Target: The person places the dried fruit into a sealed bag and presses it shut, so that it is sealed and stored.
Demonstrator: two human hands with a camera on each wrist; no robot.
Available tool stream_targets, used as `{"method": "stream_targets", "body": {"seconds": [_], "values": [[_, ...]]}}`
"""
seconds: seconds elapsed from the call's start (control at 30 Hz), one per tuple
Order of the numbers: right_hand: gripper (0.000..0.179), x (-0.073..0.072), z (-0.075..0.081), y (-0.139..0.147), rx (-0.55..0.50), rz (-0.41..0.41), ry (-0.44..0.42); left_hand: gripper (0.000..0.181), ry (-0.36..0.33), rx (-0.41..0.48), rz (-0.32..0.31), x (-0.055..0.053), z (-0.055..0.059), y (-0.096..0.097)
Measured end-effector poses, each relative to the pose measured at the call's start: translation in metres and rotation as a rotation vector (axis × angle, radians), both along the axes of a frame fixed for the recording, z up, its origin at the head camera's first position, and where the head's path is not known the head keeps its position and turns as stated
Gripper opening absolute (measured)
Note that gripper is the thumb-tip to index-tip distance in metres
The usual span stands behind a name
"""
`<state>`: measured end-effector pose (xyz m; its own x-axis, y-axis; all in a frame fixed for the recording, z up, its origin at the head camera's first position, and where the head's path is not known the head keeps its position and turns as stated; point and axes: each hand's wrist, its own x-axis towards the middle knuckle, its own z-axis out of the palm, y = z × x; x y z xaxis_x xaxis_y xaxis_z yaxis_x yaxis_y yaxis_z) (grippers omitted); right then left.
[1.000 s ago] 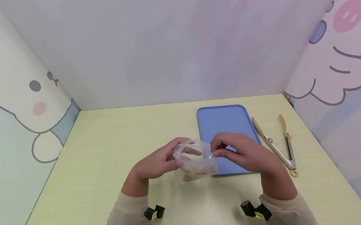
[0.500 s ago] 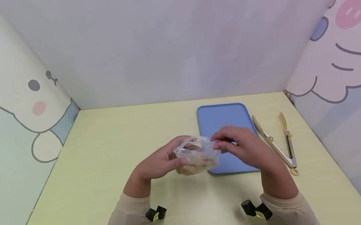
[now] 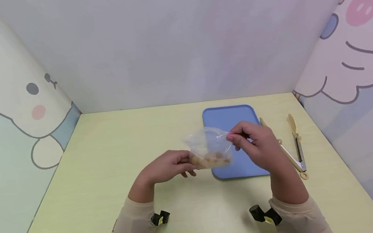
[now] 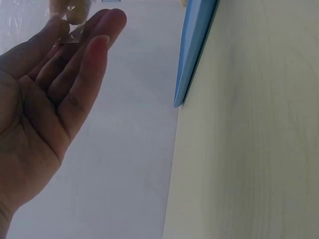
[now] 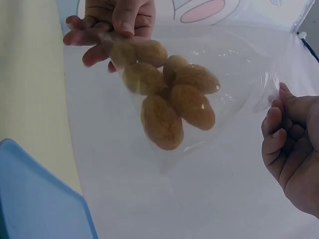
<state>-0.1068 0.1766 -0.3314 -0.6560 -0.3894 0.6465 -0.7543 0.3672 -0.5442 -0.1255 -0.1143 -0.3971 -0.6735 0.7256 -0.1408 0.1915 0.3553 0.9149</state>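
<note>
A clear plastic bag [image 3: 207,139] is held up over the table, overlapping the left part of the blue tray [image 3: 222,116] in the head view. Inside lie several brown, wrinkled oval pieces [image 5: 162,122], gathered toward the bag's bottom. My left hand [image 3: 168,167] pinches the lower left corner between thumb and fingers; in the left wrist view that corner shows above the palm. With thumb and fingertips, my right hand [image 3: 257,145] grips the upper right corner at the bag's mouth. The film sags between both hands, its top edge narrowed compared with a round mouth.
Metal tongs [image 3: 297,150] with tan tips lie spread on the table, right of the tray and partly behind the right hand. The pale yellow table [image 3: 134,137] is bounded by a plain back wall and side walls with cartoon prints.
The bag's round mouth has been drawn narrower and flatter. My right hand has moved up and right with its corner, while my left hand has shifted its hold to the lower left corner.
</note>
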Motion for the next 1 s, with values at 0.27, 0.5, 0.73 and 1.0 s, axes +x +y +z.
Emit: {"method": "stream_targets", "body": {"seconds": [0.27, 0.5, 0.73, 1.0], "values": [[0.016, -0.003, 0.0, 0.007, -0.112, -0.085, -0.016, 0.018, -0.029, 0.061, 0.016, 0.003, 0.004, -0.003], [0.013, -0.006, 0.001, 0.014, -0.111, -0.119, 0.047, 0.018, -0.1, 0.058, 0.013, 0.003, 0.003, -0.011], [0.015, -0.007, 0.001, 0.016, -0.105, -0.157, 0.033, 0.014, -0.119, 0.061, -0.002, 0.002, 0.001, -0.012], [0.014, -0.007, 0.0, 0.018, -0.104, -0.196, 0.022, 0.016, -0.119, 0.043, -0.032, 0.001, 0.001, -0.012]]}}
